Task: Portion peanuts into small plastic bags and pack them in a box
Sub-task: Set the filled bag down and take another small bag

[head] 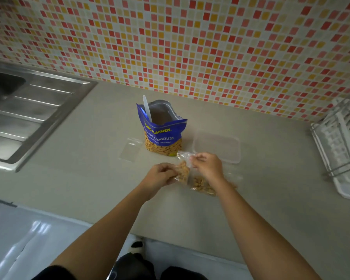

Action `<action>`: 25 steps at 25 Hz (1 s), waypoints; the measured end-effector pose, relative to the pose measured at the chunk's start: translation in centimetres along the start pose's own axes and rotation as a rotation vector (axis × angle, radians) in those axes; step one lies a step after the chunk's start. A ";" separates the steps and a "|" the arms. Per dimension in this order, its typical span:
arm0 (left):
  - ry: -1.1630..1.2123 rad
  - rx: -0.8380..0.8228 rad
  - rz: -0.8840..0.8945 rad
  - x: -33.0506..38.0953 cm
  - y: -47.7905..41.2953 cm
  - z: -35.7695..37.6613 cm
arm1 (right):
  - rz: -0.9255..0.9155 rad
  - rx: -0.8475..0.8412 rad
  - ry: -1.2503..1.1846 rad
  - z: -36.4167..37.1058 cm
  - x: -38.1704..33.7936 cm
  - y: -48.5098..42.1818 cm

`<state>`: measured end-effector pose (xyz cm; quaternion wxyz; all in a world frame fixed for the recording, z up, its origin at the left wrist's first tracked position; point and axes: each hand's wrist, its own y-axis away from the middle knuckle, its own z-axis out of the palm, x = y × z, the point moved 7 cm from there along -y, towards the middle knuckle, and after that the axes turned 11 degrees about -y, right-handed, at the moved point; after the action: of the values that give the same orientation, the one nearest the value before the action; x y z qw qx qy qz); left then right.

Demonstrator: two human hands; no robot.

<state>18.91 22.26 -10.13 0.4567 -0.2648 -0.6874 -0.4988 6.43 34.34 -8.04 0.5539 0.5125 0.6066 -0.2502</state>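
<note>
Our left hand [160, 174] pinches the filled peanut bag [182, 172] while our right hand [207, 164] fingers nip its top [185, 155], likely to seal it.

Open desk [261, 199] front and left; peanut bag [163, 136], clear box [217, 146], dish rack [339, 142] blocking back and right.

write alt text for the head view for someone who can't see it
A left hand and right hand hold a small clear plastic bag of peanuts above a beige counter, in front of an open blue peanut pouch with a white spoon.
</note>
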 end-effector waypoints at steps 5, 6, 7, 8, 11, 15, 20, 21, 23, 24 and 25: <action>-0.609 0.258 0.073 -1.7 -1.1 -0.1 | -0.121 0.075 0.407 0.6 1.4 -0.2; -0.660 0.275 0.104 -1.6 -1.1 0.2 | -0.136 0.081 0.455 0.8 1.6 -0.3; -0.716 0.279 0.126 -1.4 -1.2 0.4 | -0.151 0.087 0.509 1.0 1.7 -0.3; -0.787 0.283 0.145 -1.2 -1.2 0.7 | -0.168 0.087 0.567 1.2 1.7 -0.5; -0.931 0.310 0.191 -1.0 -1.3 0.5 | -0.215 0.108 0.666 1.6 1.6 -0.6; -0.908 0.404 0.194 -0.8 -0.6 -2.8 | -0.308 0.215 0.566 1.2 0.1 0.4; -0.886 0.511 0.162 -0.7 -0.4 -9.7 | -0.414 0.123 0.460 6.9 -1.0 3.0; -0.890 0.533 0.136 -0.9 -0.6 -11.3 | -0.431 0.046 0.472 9.3 -0.7 3.7; -0.904 0.580 0.075 -1.1 -1.2 -14.3 | -0.403 -0.126 0.505 14.0 0.7 4.9; -0.915 0.600 0.056 -1.1 -1.5 -15.4 | -0.358 -0.191 0.520 15.7 1.4 5.3; -0.928 0.614 0.051 -0.9 -1.9 -16.3 | -0.331 -0.212 0.545 16.8 2.0 5.5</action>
<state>23.67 6.57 -10.43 0.1742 -0.3280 -0.9236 -0.0954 18.61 22.30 -12.81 0.3734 0.3945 0.8301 -0.1260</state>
